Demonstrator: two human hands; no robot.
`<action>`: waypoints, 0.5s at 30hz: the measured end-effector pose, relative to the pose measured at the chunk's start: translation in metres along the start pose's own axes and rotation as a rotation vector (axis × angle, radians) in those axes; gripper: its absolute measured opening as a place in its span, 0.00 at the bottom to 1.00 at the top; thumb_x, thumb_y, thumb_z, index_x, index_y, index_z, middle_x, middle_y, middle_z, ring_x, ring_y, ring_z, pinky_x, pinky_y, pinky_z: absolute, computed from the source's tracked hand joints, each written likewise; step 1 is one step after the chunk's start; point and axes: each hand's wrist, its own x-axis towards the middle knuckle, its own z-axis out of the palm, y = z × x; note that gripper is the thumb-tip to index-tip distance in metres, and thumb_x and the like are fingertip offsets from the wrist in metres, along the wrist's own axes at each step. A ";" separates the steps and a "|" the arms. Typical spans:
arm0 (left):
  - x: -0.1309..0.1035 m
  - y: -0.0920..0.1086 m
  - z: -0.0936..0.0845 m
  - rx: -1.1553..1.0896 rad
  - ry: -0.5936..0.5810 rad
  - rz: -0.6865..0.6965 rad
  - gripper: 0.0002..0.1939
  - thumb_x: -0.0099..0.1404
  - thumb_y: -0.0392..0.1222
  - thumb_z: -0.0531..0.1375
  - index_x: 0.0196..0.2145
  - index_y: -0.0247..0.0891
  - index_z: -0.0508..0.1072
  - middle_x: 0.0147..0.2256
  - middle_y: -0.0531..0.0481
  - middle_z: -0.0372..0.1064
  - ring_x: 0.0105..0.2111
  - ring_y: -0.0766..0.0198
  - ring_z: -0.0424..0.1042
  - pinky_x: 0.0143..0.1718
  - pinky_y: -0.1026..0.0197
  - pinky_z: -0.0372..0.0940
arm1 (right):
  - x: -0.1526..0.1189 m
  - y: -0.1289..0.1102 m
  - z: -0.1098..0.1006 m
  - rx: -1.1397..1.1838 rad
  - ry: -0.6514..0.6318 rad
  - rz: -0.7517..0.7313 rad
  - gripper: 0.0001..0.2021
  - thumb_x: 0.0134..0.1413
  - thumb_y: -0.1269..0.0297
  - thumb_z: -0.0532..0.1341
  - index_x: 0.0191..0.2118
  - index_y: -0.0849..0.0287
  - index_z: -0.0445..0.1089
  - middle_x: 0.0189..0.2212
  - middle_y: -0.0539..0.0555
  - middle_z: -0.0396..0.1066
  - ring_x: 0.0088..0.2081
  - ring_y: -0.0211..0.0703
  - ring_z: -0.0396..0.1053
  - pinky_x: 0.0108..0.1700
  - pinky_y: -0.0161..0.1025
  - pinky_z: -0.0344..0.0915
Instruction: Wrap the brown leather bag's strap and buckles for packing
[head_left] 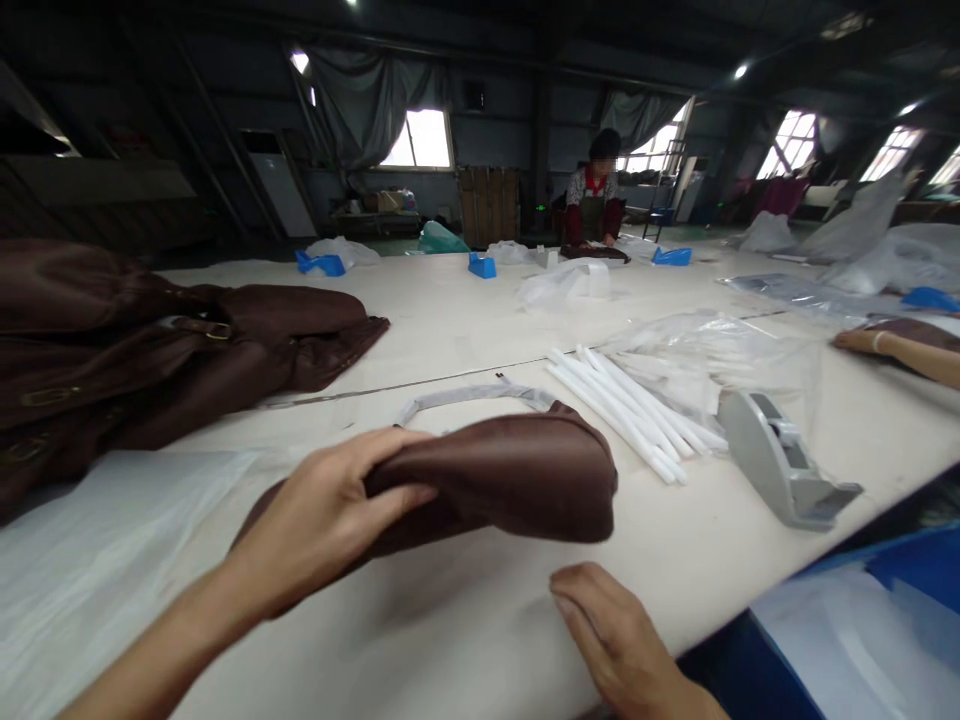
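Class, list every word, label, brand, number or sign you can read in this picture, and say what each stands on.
None can be read.
Green glowing spot in the background: too small to tell whether it is a sign.
Grey tape dispenser: no legible lettering.
Brown leather-like bag: none legible.

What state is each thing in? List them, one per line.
Brown bag, gripped in the left hand, at least partly raised
Right hand, half-curled, holding nothing visible
White tubes, loosely bunched
Tape dispenser, untouched
Other brown bags, heaped
Clear plastic, crumpled
Blue bin, open, white material inside
Ceiling light, lit
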 end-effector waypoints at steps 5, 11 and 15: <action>0.058 0.010 -0.038 -0.157 -0.011 -0.076 0.23 0.54 0.57 0.67 0.40 0.37 0.78 0.35 0.51 0.78 0.35 0.54 0.75 0.36 0.61 0.70 | 0.098 -0.014 0.041 -0.290 -0.102 -0.207 0.17 0.62 0.69 0.55 0.54 0.64 0.70 0.55 0.65 0.69 0.58 0.55 0.62 0.61 0.52 0.60; 0.081 0.014 -0.048 -0.087 0.056 -0.103 0.21 0.51 0.57 0.66 0.36 0.38 0.77 0.30 0.50 0.76 0.32 0.54 0.73 0.31 0.62 0.68 | 0.190 -0.002 0.074 -0.358 -0.138 0.067 0.25 0.58 0.68 0.59 0.61 0.68 0.64 0.64 0.69 0.58 0.68 0.62 0.49 0.68 0.59 0.42; 0.097 0.017 -0.059 -0.077 0.076 -0.062 0.21 0.51 0.56 0.67 0.35 0.35 0.77 0.32 0.51 0.76 0.33 0.57 0.71 0.34 0.63 0.67 | 0.215 0.007 0.086 -0.197 -0.030 0.195 0.31 0.52 0.72 0.60 0.64 0.64 0.61 0.67 0.65 0.54 0.68 0.61 0.47 0.66 0.57 0.46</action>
